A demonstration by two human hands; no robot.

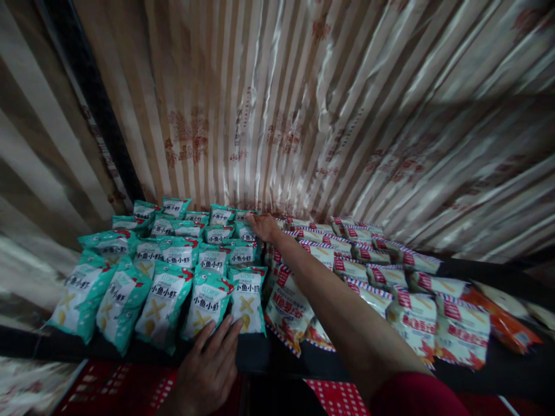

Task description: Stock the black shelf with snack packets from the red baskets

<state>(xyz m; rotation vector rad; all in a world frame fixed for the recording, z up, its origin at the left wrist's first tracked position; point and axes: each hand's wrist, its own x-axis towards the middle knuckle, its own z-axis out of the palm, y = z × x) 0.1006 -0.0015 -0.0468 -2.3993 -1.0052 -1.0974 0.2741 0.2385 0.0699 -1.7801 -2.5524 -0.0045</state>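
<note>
Several teal and white snack bags (165, 300) stand in rows on the left part of a black shelf (281, 355). My left hand (210, 364) is at the shelf's front edge, its fingers spread against the lower part of the front teal bags, holding nothing. Reaching to the back row, my right hand (263, 226) touches the top of a teal bag (248, 232) at the right end of the teal group; its fingertips are too small and dark to make out. White and red bags with striped edges (414, 323) fill the shelf under and right of my right forearm.
An orange bag (503, 323) lies at the shelf's right end. Striped, printed sheeting (281, 104) hangs behind the shelf, with a dark upright post (99, 98) at the left. Red perforated baskets (117, 387) are below the front edge.
</note>
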